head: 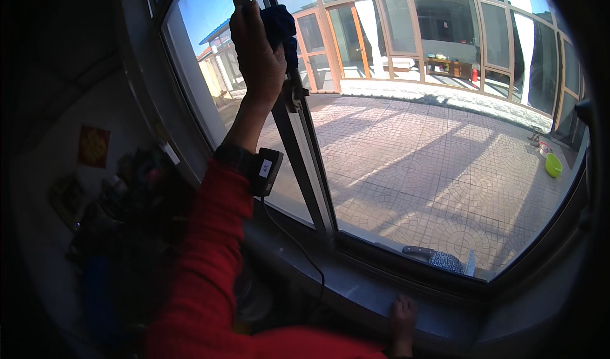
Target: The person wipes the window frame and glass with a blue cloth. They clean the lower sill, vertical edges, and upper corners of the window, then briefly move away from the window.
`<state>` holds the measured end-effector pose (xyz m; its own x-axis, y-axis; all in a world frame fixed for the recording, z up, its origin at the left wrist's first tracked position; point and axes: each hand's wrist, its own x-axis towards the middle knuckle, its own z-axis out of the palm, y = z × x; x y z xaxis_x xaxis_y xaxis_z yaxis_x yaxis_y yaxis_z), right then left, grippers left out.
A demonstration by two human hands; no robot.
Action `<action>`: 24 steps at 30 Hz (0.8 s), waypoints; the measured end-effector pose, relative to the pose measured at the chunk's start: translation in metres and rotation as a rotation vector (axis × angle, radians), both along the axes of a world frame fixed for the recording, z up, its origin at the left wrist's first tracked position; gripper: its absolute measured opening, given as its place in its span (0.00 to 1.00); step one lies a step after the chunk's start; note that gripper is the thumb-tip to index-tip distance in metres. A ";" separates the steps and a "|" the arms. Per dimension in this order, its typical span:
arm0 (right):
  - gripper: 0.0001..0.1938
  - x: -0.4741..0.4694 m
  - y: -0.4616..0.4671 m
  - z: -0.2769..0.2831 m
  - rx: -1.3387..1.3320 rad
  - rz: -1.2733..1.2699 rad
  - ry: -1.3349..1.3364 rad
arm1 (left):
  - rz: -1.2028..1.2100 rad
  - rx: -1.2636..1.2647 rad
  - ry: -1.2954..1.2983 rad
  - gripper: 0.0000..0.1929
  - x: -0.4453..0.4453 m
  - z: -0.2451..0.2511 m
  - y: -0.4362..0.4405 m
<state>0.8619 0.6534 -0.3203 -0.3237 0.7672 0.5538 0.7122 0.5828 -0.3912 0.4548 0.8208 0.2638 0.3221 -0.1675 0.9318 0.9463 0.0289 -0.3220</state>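
Note:
My left hand (259, 56) is raised, with a dark blue cloth (280, 23) gripped in it against the upright frame between two window panes. Just below the cloth, a window latch (296, 94) sits on the dark window frame (305, 168). A black device (267, 172) with a small label is strapped at my left wrist, and a thin cable (293, 235) hangs from it. Low in the picture, my right hand (404, 311) rests on the edge of the windowsill (355, 290). Shadow hides how its fingers are set.
Beyond the glass, a knife (419, 251) and a patterned item (446, 262) lie by the lower frame. Outside are a tiled courtyard (410, 168), a green basin (553, 165) and a glazed building front. Dim, cluttered objects (138, 201) stand at the left under a red wall decoration (94, 146).

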 end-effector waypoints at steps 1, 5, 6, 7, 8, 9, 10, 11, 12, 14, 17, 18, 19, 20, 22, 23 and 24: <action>0.09 0.000 -0.002 0.001 0.064 0.040 0.033 | -0.011 -0.030 -0.007 0.53 0.000 -0.012 -0.002; 0.07 0.000 -0.008 0.005 0.052 -0.005 0.043 | -0.111 -0.117 -0.019 0.46 -0.002 -0.029 -0.013; 0.07 -0.001 -0.009 0.006 0.053 -0.018 0.045 | -0.150 -0.153 -0.039 0.44 -0.002 -0.028 -0.020; 0.07 -0.001 -0.010 0.008 0.043 -0.029 0.030 | -0.186 -0.204 -0.071 0.42 -0.001 -0.025 -0.026; 0.07 -0.001 -0.010 0.010 0.045 -0.036 0.029 | -0.317 -0.223 -0.143 0.39 0.001 -0.028 -0.035; 0.07 -0.001 -0.011 0.011 0.078 -0.036 0.047 | -0.356 -0.228 -0.199 0.39 0.002 -0.032 -0.045; 0.06 -0.002 -0.011 0.012 0.045 -0.044 0.027 | -0.322 -0.224 -0.162 0.40 0.005 -0.040 -0.053; 0.06 -0.002 -0.011 0.013 0.044 -0.044 0.025 | -0.295 -0.196 -0.136 0.40 0.008 -0.049 -0.059; 0.06 -0.002 -0.010 0.013 0.030 -0.040 0.020 | -0.239 -0.207 -0.050 0.41 0.010 -0.063 -0.062; 0.08 -0.003 -0.009 0.011 -0.009 -0.031 0.006 | -0.077 -0.278 0.152 0.40 0.011 -0.087 -0.061; 0.09 -0.003 -0.006 0.005 -0.029 -0.027 -0.011 | 0.009 -0.332 0.299 0.38 0.003 -0.114 -0.054; 0.09 -0.004 -0.004 0.004 -0.035 -0.028 -0.009 | 0.024 -0.352 0.313 0.37 -0.001 -0.118 -0.052; 0.09 -0.003 -0.003 0.001 0.000 -0.017 -0.003 | 0.031 -0.361 0.305 0.37 -0.004 -0.119 -0.053; 0.09 -0.003 -0.002 0.000 0.031 -0.024 -0.012 | -0.032 -0.392 0.291 0.35 -0.008 -0.113 -0.054; 0.09 -0.003 0.000 -0.001 -0.020 -0.023 -0.019 | -0.232 -0.353 0.118 0.30 -0.012 -0.093 -0.063; 0.09 -0.003 0.000 -0.002 -0.003 -0.017 0.002 | -0.319 -0.316 0.000 0.28 -0.014 -0.078 -0.070; 0.09 -0.004 0.001 -0.002 -0.005 -0.024 -0.010 | -0.335 -0.242 -0.056 0.26 -0.015 -0.061 -0.080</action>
<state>0.8580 0.6540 -0.3220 -0.3108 0.7775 0.5466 0.7295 0.5638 -0.3872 0.4400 0.7405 0.2027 0.2343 -0.0288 0.9717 0.9069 -0.3537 -0.2291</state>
